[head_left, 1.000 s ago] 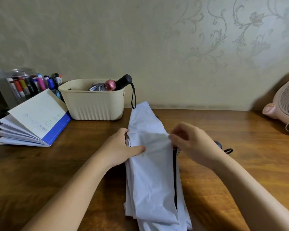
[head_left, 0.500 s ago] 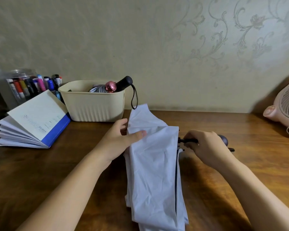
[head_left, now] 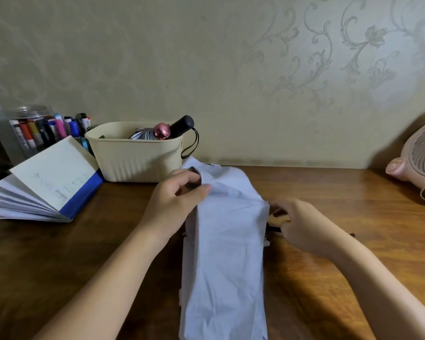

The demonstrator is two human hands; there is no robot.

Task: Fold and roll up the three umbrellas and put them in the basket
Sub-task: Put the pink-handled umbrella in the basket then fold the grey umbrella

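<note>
Currently noting cream ribbed plastic basket at the wall, holding two rolled umbrellas: pink round-knobbed umbrella and black cylinder-handled umbrella, cord loop hanging over the rim. Noting clear round plastic jar packed with coloured markers. Observing pale bluish-white fabric umbrella lying flattened and creased along brown wooden table, just in front of the basket. Recording left hand pinching its far-end cloth, thumb against fingers; right hand curling round a dark part at its right edge.
</note>
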